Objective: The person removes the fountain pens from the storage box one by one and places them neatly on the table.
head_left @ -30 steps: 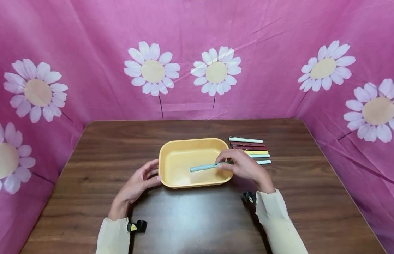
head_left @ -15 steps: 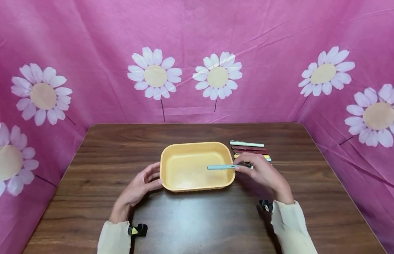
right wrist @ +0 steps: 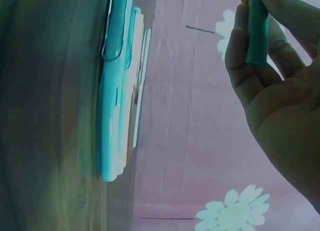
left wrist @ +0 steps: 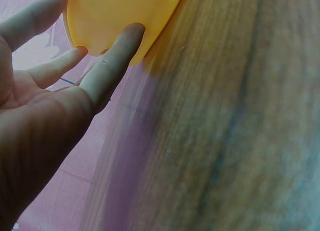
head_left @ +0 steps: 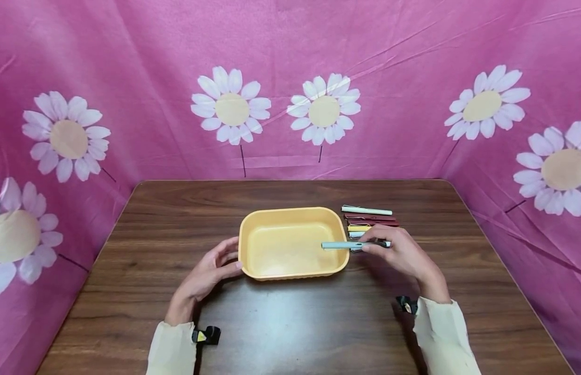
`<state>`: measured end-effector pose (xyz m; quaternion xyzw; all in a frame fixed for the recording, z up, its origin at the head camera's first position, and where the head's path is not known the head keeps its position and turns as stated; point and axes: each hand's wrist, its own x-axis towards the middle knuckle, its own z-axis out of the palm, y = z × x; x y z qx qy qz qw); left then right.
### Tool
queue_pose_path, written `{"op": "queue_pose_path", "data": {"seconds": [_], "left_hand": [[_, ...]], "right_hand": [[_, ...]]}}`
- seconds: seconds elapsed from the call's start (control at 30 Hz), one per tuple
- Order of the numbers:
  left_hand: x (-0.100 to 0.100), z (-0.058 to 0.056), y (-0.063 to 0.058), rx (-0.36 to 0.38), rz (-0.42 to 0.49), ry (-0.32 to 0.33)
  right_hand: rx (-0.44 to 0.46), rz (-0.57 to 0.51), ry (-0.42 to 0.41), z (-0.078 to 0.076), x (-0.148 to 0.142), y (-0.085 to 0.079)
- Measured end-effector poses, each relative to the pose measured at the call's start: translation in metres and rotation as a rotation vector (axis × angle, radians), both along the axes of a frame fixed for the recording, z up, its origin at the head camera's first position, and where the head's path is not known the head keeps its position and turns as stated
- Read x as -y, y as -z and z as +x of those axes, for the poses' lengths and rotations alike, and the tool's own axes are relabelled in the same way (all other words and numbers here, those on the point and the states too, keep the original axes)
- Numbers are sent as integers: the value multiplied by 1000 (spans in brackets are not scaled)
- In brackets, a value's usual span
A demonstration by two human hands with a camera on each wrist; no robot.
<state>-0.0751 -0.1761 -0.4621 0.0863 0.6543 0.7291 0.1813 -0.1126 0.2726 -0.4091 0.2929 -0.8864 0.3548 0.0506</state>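
A yellow rectangular tub (head_left: pixel 281 250) stands on the table, with nothing visible in it. At its left end, my left hand (head_left: pixel 206 273) touches the outside wall with thumb and fingers spread and fairly straight. My right hand (head_left: pixel 405 255) pinches a pale blue-green pen (head_left: pixel 335 245) between thumb and fingers. That pen lies level in the air over the tub's right rim, its pale end pointing left. In the right wrist view the pen's end (right wrist: pixel 257 41) sticks out past the fingers. Under and behind this hand, several pens lie in a row, partly hidden by it.
Right of the tub, the row includes a white pen (head_left: pixel 367 210), dark red pens (head_left: pixel 372 218) and a yellow pen (head_left: pixel 357 228). A pale blue pen (right wrist: pixel 111 111) is closest in the right wrist view. A pink flowered cloth (head_left: pixel 272 31) surrounds the wooden table (head_left: pixel 272 323).
My right hand has moved right with the pen, from over the tub's inside to its right rim and the row of pens. The left hand stays at the tub's left end.
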Motion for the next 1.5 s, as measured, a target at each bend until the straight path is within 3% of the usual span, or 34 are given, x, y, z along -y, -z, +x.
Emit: {"op": "queue_pose_path", "data": {"seconds": [0.97, 1.5], "left_hand": [[1, 0, 1, -8, 24, 9], [0, 0, 0, -2, 24, 2]], "right_hand": [[32, 46, 159, 12, -55, 9], [115, 155, 151, 1, -69, 26]]}}
